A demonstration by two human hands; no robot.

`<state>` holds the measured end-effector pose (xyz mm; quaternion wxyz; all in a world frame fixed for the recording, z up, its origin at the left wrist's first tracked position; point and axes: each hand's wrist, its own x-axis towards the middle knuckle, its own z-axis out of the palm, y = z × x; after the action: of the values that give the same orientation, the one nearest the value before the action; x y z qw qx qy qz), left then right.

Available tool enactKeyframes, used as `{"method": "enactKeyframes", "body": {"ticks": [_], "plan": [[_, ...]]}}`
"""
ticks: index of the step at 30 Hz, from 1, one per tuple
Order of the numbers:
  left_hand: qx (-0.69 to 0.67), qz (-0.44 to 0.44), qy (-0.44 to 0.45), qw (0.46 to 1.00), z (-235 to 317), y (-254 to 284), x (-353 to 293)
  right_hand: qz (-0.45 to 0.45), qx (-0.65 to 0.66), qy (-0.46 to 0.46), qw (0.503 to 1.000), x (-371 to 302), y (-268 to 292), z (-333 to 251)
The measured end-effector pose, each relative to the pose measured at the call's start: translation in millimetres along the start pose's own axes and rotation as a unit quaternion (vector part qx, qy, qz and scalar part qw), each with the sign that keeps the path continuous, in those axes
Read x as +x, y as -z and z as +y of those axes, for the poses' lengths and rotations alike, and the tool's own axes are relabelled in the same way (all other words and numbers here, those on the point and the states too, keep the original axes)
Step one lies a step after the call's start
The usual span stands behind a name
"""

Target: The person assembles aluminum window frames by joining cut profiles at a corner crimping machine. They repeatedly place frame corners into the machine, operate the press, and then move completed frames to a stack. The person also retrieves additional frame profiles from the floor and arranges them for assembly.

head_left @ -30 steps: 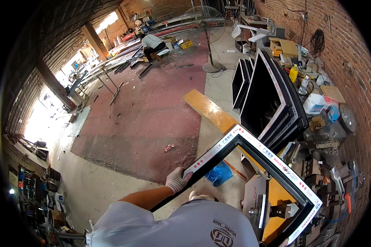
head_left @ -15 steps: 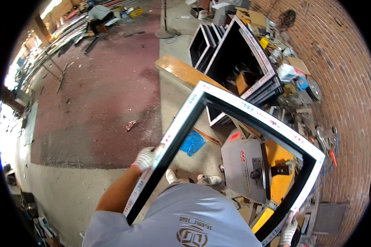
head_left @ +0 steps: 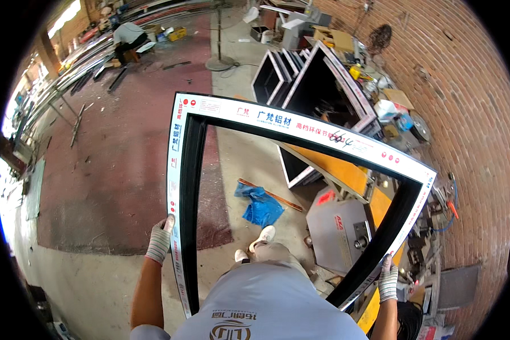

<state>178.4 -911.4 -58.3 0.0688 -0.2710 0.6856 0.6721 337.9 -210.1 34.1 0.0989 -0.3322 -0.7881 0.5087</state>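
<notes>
Here, the two gloved hands are well apart, each clamped on one side of the same frame. The left hand (head_left: 160,241) grips the outer edge of the left bar in its lower half, thumb on the white printed face; the right hand (head_left: 388,279) holds the right bar low down, thumb up. The frame (head_left: 289,120) is held in the air before the body, above the floor (head_left: 105,277), its two upper corners in full view; its lower bar cannot be made out. Its inner sides are black.

Inside its outline show the grey shirt (head_left: 260,294), pale shoes (head_left: 262,237), and a crumpled blue bag (head_left: 262,208) on the floor near the right edge of the red mat (head_left: 113,170), with a thin stick (head_left: 292,205) touching it. To the right are a grey machine (head_left: 334,232) and an orange plank (head_left: 345,173).

Beyond the upper right corner, more frames (head_left: 348,79) lean together, with clutter behind them along the brick wall (head_left: 470,124). A fan base (head_left: 219,63) stands by the mat's right edge. Toward the mat's far edge a co-worker (head_left: 129,37) sits bent over, near a yellow box (head_left: 177,34).
</notes>
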Motion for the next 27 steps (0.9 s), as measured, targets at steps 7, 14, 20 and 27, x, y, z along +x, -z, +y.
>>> {"method": "enactKeyframes", "body": {"ticks": [7,14,20,27], "plan": [[0.007,0.107,-0.008,0.994,-40.8,59.1,-20.5,-0.098,0.017,0.028,0.995,96.4,-102.0,1.8],[-0.004,0.220,0.087,0.972,1.6,68.1,-46.3,-0.240,-0.004,-0.006,0.971,206.1,-285.0,-43.2],[0.073,0.351,0.048,0.932,15.1,84.7,-49.3,-0.258,-0.139,0.171,0.941,275.2,-435.8,-72.5],[-0.095,0.469,-0.059,0.876,92.3,105.2,-35.3,-0.378,-0.361,0.294,0.800,293.1,-515.2,-118.8]]}}
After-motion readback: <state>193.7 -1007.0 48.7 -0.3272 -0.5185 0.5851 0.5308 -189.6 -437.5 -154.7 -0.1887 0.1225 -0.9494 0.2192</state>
